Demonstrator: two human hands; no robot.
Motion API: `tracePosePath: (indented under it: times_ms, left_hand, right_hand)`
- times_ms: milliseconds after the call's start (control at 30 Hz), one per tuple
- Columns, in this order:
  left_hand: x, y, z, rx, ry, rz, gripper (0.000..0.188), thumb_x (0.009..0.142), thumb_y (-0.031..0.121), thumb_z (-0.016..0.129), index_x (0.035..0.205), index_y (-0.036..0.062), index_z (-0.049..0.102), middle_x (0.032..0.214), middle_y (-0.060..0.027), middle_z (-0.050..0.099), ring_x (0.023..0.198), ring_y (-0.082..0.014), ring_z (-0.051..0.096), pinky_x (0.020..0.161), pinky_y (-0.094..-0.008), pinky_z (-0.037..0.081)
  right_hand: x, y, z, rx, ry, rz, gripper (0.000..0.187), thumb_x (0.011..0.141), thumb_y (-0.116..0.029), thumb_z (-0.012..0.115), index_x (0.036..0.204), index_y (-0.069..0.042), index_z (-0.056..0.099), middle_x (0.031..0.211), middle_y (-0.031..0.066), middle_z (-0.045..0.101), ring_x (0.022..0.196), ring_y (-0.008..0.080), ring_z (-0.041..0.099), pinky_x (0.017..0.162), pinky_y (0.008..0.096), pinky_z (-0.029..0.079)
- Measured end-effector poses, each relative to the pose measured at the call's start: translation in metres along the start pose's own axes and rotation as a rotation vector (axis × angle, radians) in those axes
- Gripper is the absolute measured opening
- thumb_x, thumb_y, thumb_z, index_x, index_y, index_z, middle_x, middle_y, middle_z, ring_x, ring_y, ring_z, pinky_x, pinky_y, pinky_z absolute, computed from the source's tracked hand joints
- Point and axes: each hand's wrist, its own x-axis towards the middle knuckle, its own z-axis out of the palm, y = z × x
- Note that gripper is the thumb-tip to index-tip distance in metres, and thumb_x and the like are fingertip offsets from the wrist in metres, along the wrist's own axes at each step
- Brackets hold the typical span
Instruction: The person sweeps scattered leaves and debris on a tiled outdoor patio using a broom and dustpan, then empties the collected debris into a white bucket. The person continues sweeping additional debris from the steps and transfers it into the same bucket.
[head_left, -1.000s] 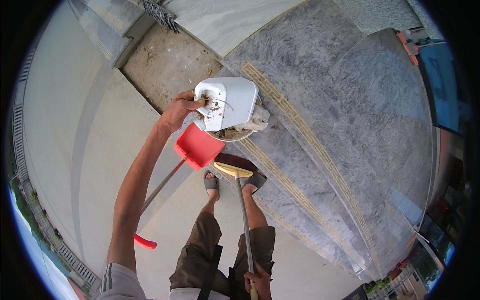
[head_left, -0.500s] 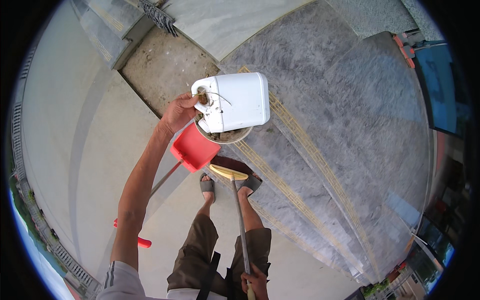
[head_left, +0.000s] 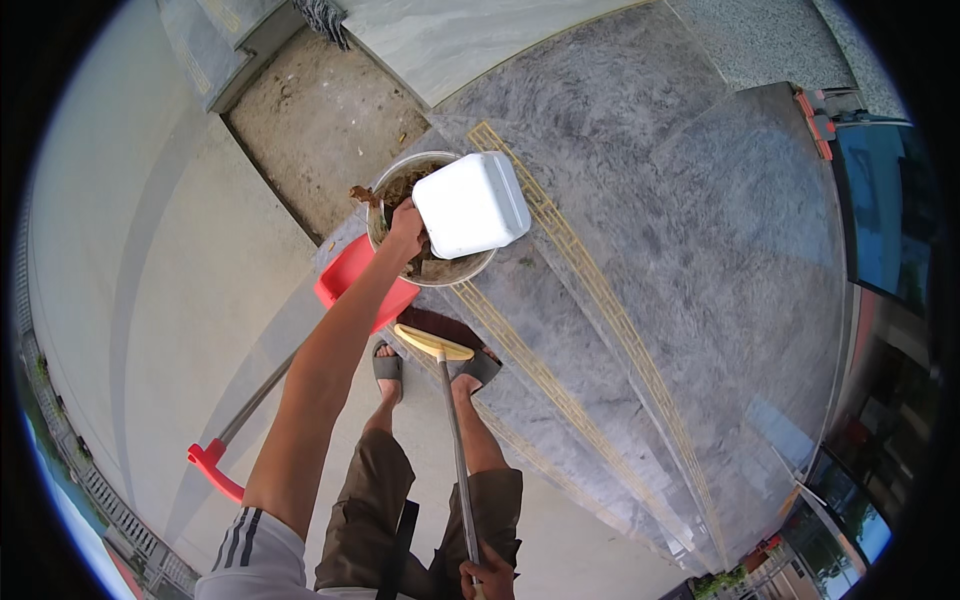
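Left grip on upended white bin

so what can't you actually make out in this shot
- Head view: the left hand hides its own grip on the white lid.
- The lid covers part of the round bin.
- The right hand on the broom handle is cut by the lower edge.
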Motion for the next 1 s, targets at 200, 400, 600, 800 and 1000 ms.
tracePosePath:
  times_ms: [200,400,600,800,1000]
  left_hand:
    - [-0.017,0.007,0.001,-0.045,-0.055,0.044,0.051,0.093,-0.007,0.054,0.142,0.0100,0.060,0.117,-0.0103,0.073,0.097,-0.0229,0.073,0.080,-0.0422,0.062]
    - [-0.035,-0.004,0.012,-0.068,0.225,0.004,0.050,0.084,-0.005,0.061,0.133,0.0032,0.060,0.111,-0.0121,0.067,0.089,-0.0278,0.068,0.075,-0.0459,0.058]
    - [-0.069,0.024,0.029,-0.175,0.131,-0.010,0.028,0.084,0.001,0.070,0.112,-0.0016,0.067,0.102,-0.0115,0.067,0.088,-0.0271,0.065,0.073,-0.0461,0.056]
    - [-0.109,0.065,0.060,-0.037,0.122,0.006,0.018,0.081,-0.003,0.077,0.098,-0.0013,0.071,0.089,-0.0094,0.067,0.075,-0.0217,0.061,0.069,-0.0398,0.053]
    - [-0.137,0.079,0.109,0.067,-0.007,-0.029,0.015,0.088,0.002,0.079,0.100,0.0087,0.072,0.092,-0.0008,0.071,0.084,-0.0152,0.068,0.077,-0.0333,0.050]
  right_hand:
    - [0.002,-0.007,-0.001,0.015,0.002,0.022,0.068,0.097,0.005,0.064,0.161,-0.001,0.041,0.080,0.0130,0.065,0.048,0.0199,0.058,0.041,0.0347,0.044]
    - [-0.003,-0.009,-0.005,0.025,-0.016,0.012,0.067,0.098,0.004,0.064,0.161,-0.001,0.042,0.080,0.0128,0.065,0.048,0.0196,0.058,0.041,0.0347,0.044]
    - [-0.011,-0.006,-0.011,0.039,-0.048,-0.013,0.067,0.098,0.004,0.064,0.161,-0.001,0.042,0.081,0.0127,0.065,0.048,0.0194,0.058,0.041,0.0347,0.044]
    - [-0.019,-0.001,-0.018,0.057,-0.083,-0.048,0.066,0.098,0.003,0.064,0.161,-0.001,0.042,0.081,0.0126,0.065,0.049,0.0192,0.058,0.042,0.0347,0.044]
    - [-0.027,0.003,-0.020,0.073,-0.101,-0.068,0.066,0.098,0.002,0.065,0.161,-0.001,0.042,0.080,0.0122,0.064,0.049,0.0189,0.058,0.042,0.0346,0.044]
